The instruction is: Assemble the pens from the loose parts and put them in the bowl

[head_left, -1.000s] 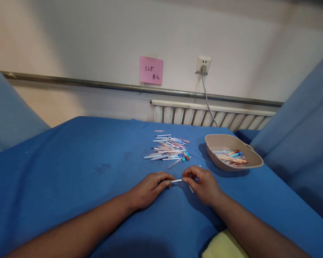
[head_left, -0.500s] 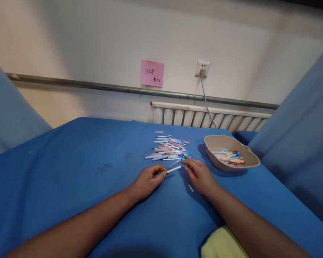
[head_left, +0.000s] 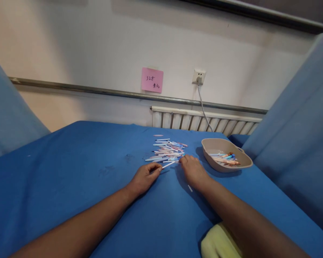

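Observation:
My left hand [head_left: 144, 176] rests on the blue cloth, its fingers pinched on a thin white refill [head_left: 168, 165] that points up and right. My right hand [head_left: 193, 171] lies just right of it, fingertips reaching into the near edge of a pile of pen parts [head_left: 167, 150]; its fingers are curled and what they touch is hidden. A small white piece [head_left: 190, 188] lies on the cloth by my right wrist.
A beige tray [head_left: 240, 166] holding several assembled pens stands at the right. Behind the blue table [head_left: 70, 172] are a radiator [head_left: 204, 120], a wall socket with cable [head_left: 199, 77] and a pink note [head_left: 152, 80]. A yellow cloth [head_left: 218, 243] lies at the near edge.
My right hand let go of the white refill and moved forward to the pile. My left hand kept the refill and slid slightly forward. The camera tilted upward.

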The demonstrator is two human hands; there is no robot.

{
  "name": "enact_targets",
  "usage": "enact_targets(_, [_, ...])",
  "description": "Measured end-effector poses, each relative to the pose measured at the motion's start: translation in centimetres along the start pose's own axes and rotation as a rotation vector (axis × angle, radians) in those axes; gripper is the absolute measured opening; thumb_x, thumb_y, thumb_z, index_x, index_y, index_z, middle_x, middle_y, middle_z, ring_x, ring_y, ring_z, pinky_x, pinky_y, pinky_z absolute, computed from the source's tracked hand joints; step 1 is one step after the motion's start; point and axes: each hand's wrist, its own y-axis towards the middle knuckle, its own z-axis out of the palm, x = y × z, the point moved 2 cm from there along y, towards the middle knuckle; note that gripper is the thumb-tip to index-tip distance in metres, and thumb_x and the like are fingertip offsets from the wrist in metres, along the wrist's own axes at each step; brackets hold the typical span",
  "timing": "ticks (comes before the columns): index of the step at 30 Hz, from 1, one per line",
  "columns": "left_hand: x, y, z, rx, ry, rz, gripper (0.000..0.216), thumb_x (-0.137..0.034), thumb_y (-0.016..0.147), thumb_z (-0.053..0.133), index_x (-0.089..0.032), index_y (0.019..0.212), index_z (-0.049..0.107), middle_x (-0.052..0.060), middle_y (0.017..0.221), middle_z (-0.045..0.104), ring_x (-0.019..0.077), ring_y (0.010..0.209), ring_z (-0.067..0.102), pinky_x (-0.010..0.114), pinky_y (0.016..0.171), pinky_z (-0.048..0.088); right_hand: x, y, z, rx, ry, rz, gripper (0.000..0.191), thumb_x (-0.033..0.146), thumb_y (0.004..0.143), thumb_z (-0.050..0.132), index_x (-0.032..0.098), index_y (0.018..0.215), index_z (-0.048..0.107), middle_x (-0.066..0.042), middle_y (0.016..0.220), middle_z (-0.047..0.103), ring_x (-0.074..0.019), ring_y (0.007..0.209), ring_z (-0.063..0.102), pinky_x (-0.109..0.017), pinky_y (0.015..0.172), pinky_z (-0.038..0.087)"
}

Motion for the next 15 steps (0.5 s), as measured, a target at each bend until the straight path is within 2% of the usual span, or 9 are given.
enact_targets(3, [-0.3, -0.1, 0.1, 0.029, 0.020, 0.035, 0.026, -0.036, 0.083, 0.049, -0.016, 0.080, 0.067, 0.002, 0.080, 0.068, 0.0196, 0.078, 0.061, 0.028, 0.075, 0.048, -1.3, -2.1, -0.7, -0.105, 0.210, 0.106, 0.025, 0.010, 0.091, 0.037, 0.015, 0.111, 0.052, -0.011, 0.108, 0.055, -0.0184, 0.092, 0.056, -0.030, 0.081, 0.041])
enact_targets(7, [-1.2, -0.4, 0.5, 0.073, 0.037, 0.087, 0.025, -0.033, 0.084, 0.049, -0.017, 0.081, 0.068, 0.003, 0.083, 0.069, 0.0192, 0.079, 0.062, 0.027, 0.076, 0.048, -1.9, -4.6, -0.4, -0.148, 0.498, 0.002, 0.021, 0.011, 0.090, 0.039, 0.019, 0.104, 0.052, -0.006, 0.101, 0.058, -0.0164, 0.094, 0.056, -0.028, 0.082, 0.043])
enact_targets(15, [-1.8, -0.8, 0.8, 0.161, 0.104, 0.136, 0.025, -0.030, 0.087, 0.046, -0.016, 0.086, 0.068, 0.004, 0.087, 0.068, 0.0173, 0.080, 0.061, 0.026, 0.078, 0.047, -2.7, -4.7, 0.2, -0.167, 0.563, -0.083, 0.019, 0.012, 0.090, 0.041, 0.020, 0.101, 0.053, -0.006, 0.092, 0.059, -0.0192, 0.089, 0.056, -0.033, 0.079, 0.045])
